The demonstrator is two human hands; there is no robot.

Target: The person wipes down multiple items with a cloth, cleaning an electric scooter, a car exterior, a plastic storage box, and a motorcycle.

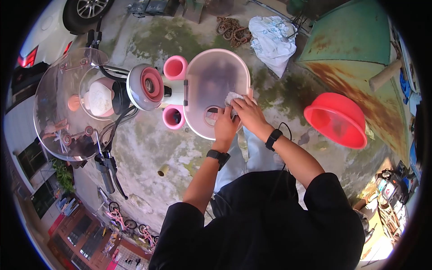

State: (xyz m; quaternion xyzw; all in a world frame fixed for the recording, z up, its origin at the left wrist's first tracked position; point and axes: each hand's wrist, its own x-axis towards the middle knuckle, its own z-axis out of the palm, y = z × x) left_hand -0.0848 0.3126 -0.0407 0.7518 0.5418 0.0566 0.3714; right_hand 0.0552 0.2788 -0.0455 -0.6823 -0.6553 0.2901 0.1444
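A pale pink oval tub (208,67) with a raised rim is fixed to a scooter, and a hinge-like dark part shows on its left side. Over the tub's near right part, my two hands meet at a crumpled greyish-white cloth (233,97). My right hand (250,115) is closed on the cloth, its fingers pressing on it. My left hand (226,127) is bent in against the cloth's lower end, fingers closed and partly hiding it. Beside the left fingers a small round dark opening (210,116) shows in the tub.
Left stand the scooter's handlebar grip (104,173), clear windshield (58,112) and two pink cup holders (174,67). To the right are a red basin (335,120) and a rusty green metal cover (355,54). A white sack (272,40) and rusty chain (231,30) lie beyond.
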